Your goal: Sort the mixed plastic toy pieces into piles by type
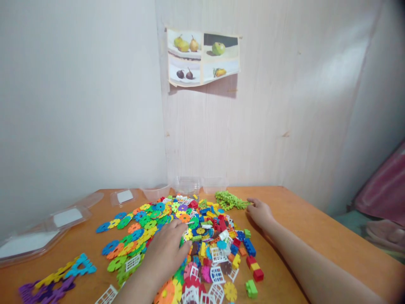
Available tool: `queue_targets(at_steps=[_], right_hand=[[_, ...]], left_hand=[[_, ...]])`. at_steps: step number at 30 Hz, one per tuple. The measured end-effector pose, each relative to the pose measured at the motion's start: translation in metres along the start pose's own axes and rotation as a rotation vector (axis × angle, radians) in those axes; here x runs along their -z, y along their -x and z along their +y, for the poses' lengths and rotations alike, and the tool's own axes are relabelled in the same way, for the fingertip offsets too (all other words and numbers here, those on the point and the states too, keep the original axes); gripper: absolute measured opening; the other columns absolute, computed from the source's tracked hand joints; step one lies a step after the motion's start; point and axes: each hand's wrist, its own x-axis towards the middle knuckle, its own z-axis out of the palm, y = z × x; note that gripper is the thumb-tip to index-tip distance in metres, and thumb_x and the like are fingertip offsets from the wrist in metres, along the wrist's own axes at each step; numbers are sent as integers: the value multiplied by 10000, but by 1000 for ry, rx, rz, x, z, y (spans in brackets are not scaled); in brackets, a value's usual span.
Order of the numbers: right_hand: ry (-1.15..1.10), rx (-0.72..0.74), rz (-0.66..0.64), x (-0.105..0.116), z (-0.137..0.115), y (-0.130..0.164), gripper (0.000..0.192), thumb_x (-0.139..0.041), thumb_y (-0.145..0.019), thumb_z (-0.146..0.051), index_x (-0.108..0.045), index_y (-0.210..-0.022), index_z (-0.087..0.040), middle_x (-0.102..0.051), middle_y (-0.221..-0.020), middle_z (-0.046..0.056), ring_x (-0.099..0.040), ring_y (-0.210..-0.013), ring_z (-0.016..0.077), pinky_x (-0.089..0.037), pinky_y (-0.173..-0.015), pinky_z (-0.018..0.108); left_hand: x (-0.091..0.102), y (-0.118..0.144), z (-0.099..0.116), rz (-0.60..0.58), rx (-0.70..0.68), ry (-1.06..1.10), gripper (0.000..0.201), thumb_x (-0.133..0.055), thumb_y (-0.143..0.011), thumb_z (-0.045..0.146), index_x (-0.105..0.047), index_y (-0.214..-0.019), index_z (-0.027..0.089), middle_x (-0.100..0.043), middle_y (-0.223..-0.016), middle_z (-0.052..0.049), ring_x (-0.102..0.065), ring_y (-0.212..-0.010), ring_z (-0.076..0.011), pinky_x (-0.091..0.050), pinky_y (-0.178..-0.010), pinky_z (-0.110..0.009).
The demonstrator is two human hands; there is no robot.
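Left hand (166, 249) lies open, palm down, on a colourful toy pile (190, 236); right hand (260, 212), loosely open and holding nothing, touches green pieces (228, 200).

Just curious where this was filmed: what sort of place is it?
Probably a room in a home, used as a play corner: a wooden table strewn with a pile of colourful toy pieces, and a fruit picture taped to the plain wall.
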Motion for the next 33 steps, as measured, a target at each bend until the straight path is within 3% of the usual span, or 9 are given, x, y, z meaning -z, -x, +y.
queue_targets(at_steps=[5, 10, 15, 18, 21, 24, 27, 33], right_hand=[[64, 65, -32, 10, -17, 12, 319, -491, -809, -244, -700, -1038, -170, -689, -723, 49, -629, -721, 200, -400, -613, 264], [122, 211, -189, 9, -48, 34, 238, -489, -865, -351, -686, -820, -226, -686, -721, 22, -612, -716, 187, -349, -593, 253], [188, 279, -334, 4, -71, 61, 389, -568, -842, -563, -688, -675, -232, -671, -642, 33, -560, -605, 173, -262, -539, 260], [159, 289, -419, 0, -79, 70, 421, -566, -840, -603, -713, -708, -232, -666, -636, 31, -562, -597, 167, -261, -526, 254], [24, 267, -518, -8, -85, 75, 369, -590, -839, -549, -717, -735, -218, -647, -620, 18, -554, -589, 160, -290, -524, 247], [-73, 264, -595, -17, -92, 83, 267, -590, -845, -442, -723, -793, -217, -649, -639, -5, -559, -592, 149, -340, -527, 236], [-226, 244, -700, -20, -103, 94, 212, -592, -831, -335, -726, -956, -229, -702, -785, -7, -617, -695, 159, -433, -585, 239], [-445, 266, -765, -6, -126, 114, 426, -632, -754, -188, -661, -1175, -252, -706, -1055, 15, -645, -930, 191, -515, -810, 315]], left_hand=[[2, -3, -8, 41, 19, -2, 243, -487, -872, 235, -643, -1057, 221, -622, -1140, -82, -565, -1082, -231, -410, -904, -323], [0, -9, -21, 112, 62, -3, 161, -441, -885, 198, -597, -845, 208, -621, -910, -42, -581, -860, -187, -388, -718, -268], [1, -12, -31, 191, 148, 51, 212, -405, -915, 228, -593, -819, 210, -647, -836, -19, -597, -823, -177, -374, -692, -256], [2, -13, -33, 213, 282, 30, 227, -443, -922, 320, -647, -959, 225, -691, -972, -39, -620, -948, -204, -402, -761, -269], [-2, -13, -34, 192, 328, 2, 303, -486, -907, 406, -662, -1073, 225, -696, -1085, -71, -605, -1060, -239, -416, -852, -297], [-6, -12, -33, 148, 273, 5, 360, -487, -904, 462, -669, -1105, 224, -681, -1163, -84, -593, -1107, -252, -419, -904, -316], [-8, -11, -29, 142, 212, 0, 420, -498, -892, 506, -665, -1142, 213, -649, -1236, -101, -575, -1144, -263, -413, -939, -334], [-7, -11, -25, 178, 148, 28, 367, -562, -866, 421, -657, -1147, 206, -658, -1191, -100, -579, -1112, -258, -407, -925, -350]])
